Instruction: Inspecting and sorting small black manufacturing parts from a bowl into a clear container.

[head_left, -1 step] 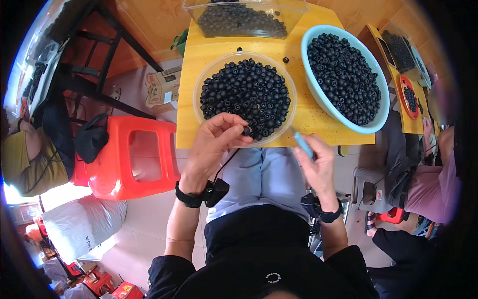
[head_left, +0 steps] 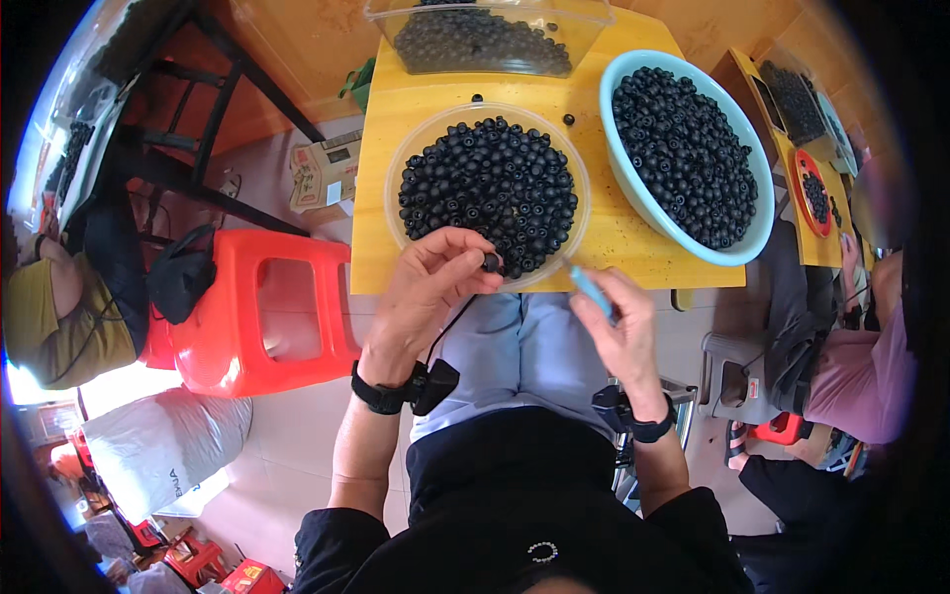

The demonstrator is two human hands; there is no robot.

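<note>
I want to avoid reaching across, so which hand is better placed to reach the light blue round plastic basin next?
Probably the right hand: it is nearer the basin, though it holds a slim blue-handled tool. The left hand is farther away, pinching a round black bead.

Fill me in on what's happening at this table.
A person's left hand holds a small round black piece at the near edge of a round clear tray filled with more like it. The right hand grips a blue-handled tool, its tip near the tray's rim and apart from the held piece. On the yellow table, a light-blue basin to the right and a clear box beyond the tray hold more black pieces.
</note>
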